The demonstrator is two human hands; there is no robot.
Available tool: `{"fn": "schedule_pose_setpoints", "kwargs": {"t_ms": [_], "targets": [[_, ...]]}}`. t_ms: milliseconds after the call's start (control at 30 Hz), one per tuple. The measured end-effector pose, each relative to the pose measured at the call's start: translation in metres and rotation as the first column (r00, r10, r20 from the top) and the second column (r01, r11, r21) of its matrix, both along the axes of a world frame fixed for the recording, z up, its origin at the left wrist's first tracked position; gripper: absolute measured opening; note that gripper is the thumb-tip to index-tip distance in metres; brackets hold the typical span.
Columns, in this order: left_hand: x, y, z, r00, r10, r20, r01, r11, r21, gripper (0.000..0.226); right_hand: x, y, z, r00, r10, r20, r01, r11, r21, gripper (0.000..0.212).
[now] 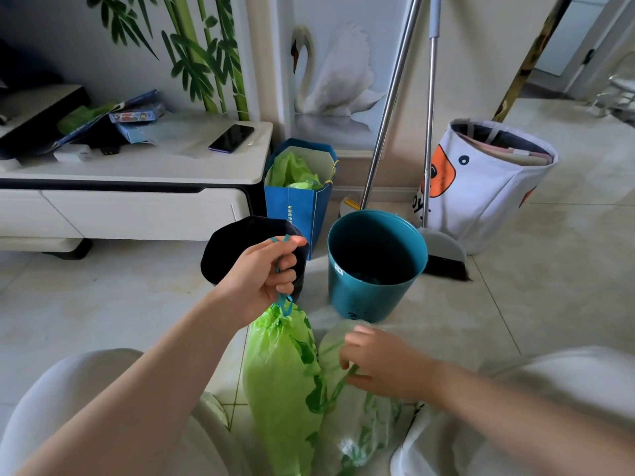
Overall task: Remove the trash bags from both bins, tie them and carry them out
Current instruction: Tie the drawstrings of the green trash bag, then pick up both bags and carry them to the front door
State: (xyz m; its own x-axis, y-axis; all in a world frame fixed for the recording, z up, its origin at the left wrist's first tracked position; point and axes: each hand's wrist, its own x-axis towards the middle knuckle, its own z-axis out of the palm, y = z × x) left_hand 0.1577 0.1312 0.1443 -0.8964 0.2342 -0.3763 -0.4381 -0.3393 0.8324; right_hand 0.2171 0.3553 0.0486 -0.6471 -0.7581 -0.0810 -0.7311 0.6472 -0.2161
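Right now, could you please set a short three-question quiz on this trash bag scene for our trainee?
1. True or false: the left hand holds the blue drawstring of a cinched green bag.
2. Which bin stands nearer the broom: the teal bin or the black bin?
3. What is the right hand touching?

Key
1. True.
2. The teal bin.
3. A second green bag, beside the first; its top looks untied.

Blue paper bag (pixel 298 207), beyond the left hand (pixel 264 273): vertical white Chinese characters, too small to read. White sticker on teal bin (pixel 374 266): illegible.
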Motion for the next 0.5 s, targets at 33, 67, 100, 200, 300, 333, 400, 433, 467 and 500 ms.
{"fn": "schedule_pose_setpoints", "kwargs": {"t_ms": [33,67,100,200,300,333,400,433,467,500], "targets": [[0.000,-0.001,0.000,1.000,0.002,-0.001,-0.002,1.000,-0.001,0.015,0.002,-0.001,-0.005,0.997,0.047,-0.061,-0.044,0.998,0.050,0.022],[0.000,-0.001,0.000,1.000,0.004,-0.003,-0.004,1.000,-0.002,0.015,0.003,-0.004,-0.008,0.992,0.082,-0.097,-0.072,0.992,0.104,0.025],[0.001,-0.002,0.000,1.000,0.006,-0.003,-0.006,1.000,-0.003,0.015,0.005,-0.006,-0.010,0.988,0.104,-0.114,-0.088,0.986,0.139,0.028],[0.002,-0.003,0.001,1.000,0.004,-0.004,-0.004,1.000,-0.002,0.015,0.008,-0.014,-0.012,0.982,0.118,-0.146,-0.091,0.979,0.184,0.020],[0.003,-0.004,0.002,1.000,-0.010,-0.008,0.009,1.000,-0.010,0.015,0.007,-0.015,-0.009,0.999,0.002,-0.035,-0.001,0.999,0.033,0.006],[0.004,-0.005,0.003,1.000,-0.016,-0.014,0.015,1.000,-0.019,0.014,0.006,-0.015,-0.006,0.997,-0.065,0.031,0.066,0.997,-0.041,0.009],[0.006,-0.005,0.004,0.999,-0.033,-0.039,0.031,0.997,-0.064,0.014,0.005,-0.015,0.004,0.960,-0.191,0.204,0.222,0.964,-0.143,0.011],[0.008,-0.004,0.006,0.997,-0.046,-0.056,0.040,0.994,-0.106,0.014,0.004,-0.015,0.011,0.921,-0.251,0.299,0.311,0.934,-0.176,0.009],[0.011,-0.003,0.007,0.995,-0.063,-0.075,0.050,0.985,-0.166,0.014,0.004,-0.013,0.018,0.873,-0.303,0.381,0.398,0.895,-0.200,0.006],[0.013,0.000,0.009,0.992,-0.085,-0.093,0.060,0.968,-0.246,0.014,0.002,-0.011,0.027,0.818,-0.354,0.453,0.487,0.846,-0.218,0.009]]}}
